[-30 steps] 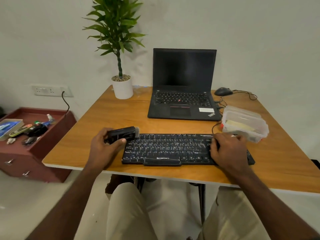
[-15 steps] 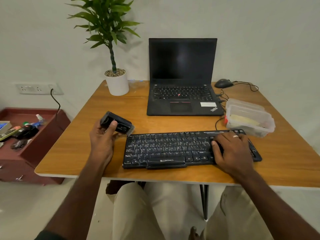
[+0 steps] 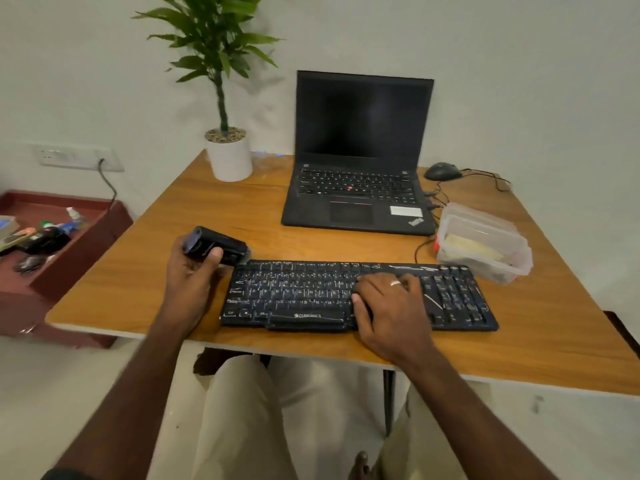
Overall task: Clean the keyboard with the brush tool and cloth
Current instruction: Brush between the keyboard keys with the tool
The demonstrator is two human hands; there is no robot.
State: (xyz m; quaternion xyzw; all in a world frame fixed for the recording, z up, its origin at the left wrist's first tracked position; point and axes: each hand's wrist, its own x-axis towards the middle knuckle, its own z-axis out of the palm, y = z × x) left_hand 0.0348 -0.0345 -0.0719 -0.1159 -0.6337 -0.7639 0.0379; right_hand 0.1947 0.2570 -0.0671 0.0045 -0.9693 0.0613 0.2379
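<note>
- Two hands at work on a wooden table (image 3: 346, 247), seen from above by the head camera.
- Left hand (image 3: 188, 275) wrapped around a black brush tool (image 3: 216, 247), thumb across its top, fingers curled beneath; tool lifted just off the table, tilted, its lower end just beside the keyboard's top-left corner.
- Right hand (image 3: 388, 306) lying flat and relaxed on the keyboard (image 3: 294, 296), fingers spread over the keys right of centre, a ring on one finger; holding nothing.
- Keyboard black, flat on the table near the front edge, long side running 9 to 3 o'clock, marked with pale streaks and smudges.
- Open laptop (image 3: 360, 161) at 12 o'clock from the keyboard, screen dark, well apart from it.
- Clear plastic box (image 3: 485, 244) at 2 o'clock from the keyboard, just beside its top-right corner, something pale inside; whether cloth or not, cannot tell.
- Black mouse (image 3: 442, 171) at 1 o'clock, far corner of the table, cable trailing nearby.
- Potted plant (image 3: 228, 157) in a white pot at 11 o'clock, near the far left corner.
- Low red cabinet (image 3: 69, 258) at 9 o'clock beside the table, its top strewn with small items too blurred to name.
- Pale trousers and a bare foot visible below the table edge.
</note>
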